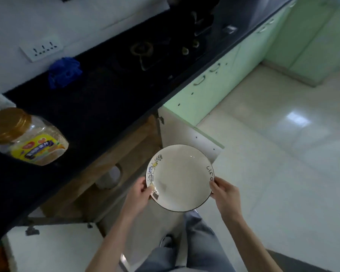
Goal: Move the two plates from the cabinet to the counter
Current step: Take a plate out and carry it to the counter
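Now plate (180,178) between hands, both gripping rim

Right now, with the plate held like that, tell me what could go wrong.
1. Both hands, left and right, pinch only the plate rim over hard floor tiles; a slip would likely break it.
2. The open cabinet door stands beside the plate and could catch it.
3. The jar crowds the near counter.

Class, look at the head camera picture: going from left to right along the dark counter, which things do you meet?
Gold-lidded jar → blue cloth → stove burner, all on the dark counter. The plate is not on the counter; left hand and right hand hold it.
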